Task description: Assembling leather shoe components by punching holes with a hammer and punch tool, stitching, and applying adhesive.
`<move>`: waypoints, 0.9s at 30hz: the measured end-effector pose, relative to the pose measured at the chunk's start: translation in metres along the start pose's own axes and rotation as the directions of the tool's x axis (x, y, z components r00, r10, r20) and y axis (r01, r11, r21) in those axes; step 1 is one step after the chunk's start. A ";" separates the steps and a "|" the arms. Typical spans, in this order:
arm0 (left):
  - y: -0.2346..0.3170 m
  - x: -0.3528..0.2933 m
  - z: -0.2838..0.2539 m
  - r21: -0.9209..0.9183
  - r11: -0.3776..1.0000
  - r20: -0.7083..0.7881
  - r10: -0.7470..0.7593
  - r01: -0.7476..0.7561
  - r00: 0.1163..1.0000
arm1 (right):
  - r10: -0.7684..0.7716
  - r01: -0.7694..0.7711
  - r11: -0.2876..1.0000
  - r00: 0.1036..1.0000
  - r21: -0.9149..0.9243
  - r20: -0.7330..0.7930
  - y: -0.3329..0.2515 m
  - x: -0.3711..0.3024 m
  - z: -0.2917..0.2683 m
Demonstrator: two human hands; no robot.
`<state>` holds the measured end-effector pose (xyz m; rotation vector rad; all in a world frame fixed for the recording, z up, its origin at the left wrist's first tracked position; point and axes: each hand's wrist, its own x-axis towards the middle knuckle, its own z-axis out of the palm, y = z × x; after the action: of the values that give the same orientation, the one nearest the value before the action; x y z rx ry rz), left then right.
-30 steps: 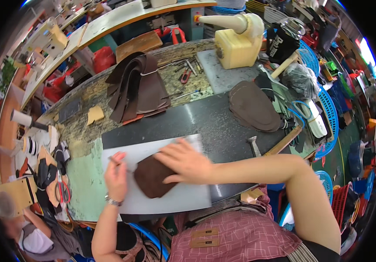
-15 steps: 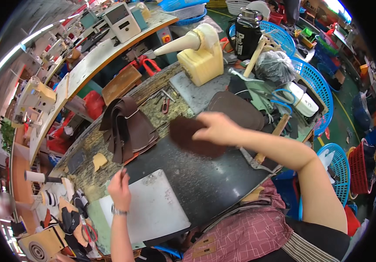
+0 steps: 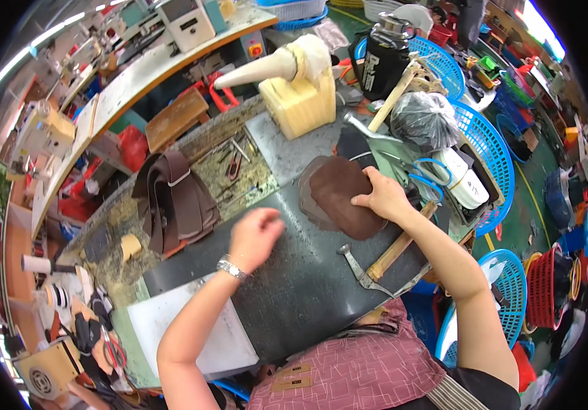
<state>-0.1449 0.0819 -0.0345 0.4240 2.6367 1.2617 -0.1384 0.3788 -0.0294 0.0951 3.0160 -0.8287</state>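
Evidently the brown pile [image 3: 307, 208] of flat leather-like pieces serves as the landmark, and the darker brown piece [image 3: 338, 191] lies right on top of it, its rounded outline only roughly lined up with those underneath, so that paler edges show along the left side. The right hand [image 3: 384, 195] is clamped on this top piece at its right edge, thumb flat on the upper face and fingertips at the far rim, a grip that probably keeps so limp a thing from folding or sliding; whether any fingers reach underneath is hidden. The left hand [image 3: 258, 238] hovers to the left of the pile, well apart from the right one, fingers curled; I cannot tell whether something small sits within them. It seems held up there simply to be out of the pile's way.

Nearer the person than the pile, a hammer [image 3: 389, 260] rests on the dark sheet [image 3: 287, 280], handle slanting toward the pile's right side, perhaps left so for easy reach. Well to the pile's left and nearer the person is a white sheet [image 3: 150, 318], likely a smooth working surface. Also leftward of the pile, on the table [image 3: 256, 176], brown strips [image 3: 191, 212] are bundled by a pale band [image 3: 179, 178], presumably to keep them together.
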 end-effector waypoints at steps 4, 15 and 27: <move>0.033 -0.035 0.043 -0.686 0.448 0.500 -0.283 0.573 0.819 | 0.049 -0.098 0.936 0.987 0.337 0.151 0.000 0.005 -0.004; 0.042 0.009 0.082 -0.902 -0.408 0.274 -0.283 0.144 0.919 | 0.058 -0.286 0.517 0.952 0.807 0.300 -0.032 -0.017 0.013; 0.029 -0.008 0.063 -0.977 0.214 -0.057 -0.331 0.016 0.942 | -0.308 0.283 0.897 0.951 0.340 0.022 -0.092 -0.031 0.021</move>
<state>-0.1142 0.1420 -0.0504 -0.3036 1.3315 2.6170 -0.1135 0.2873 0.0006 -0.3953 2.8255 -1.3291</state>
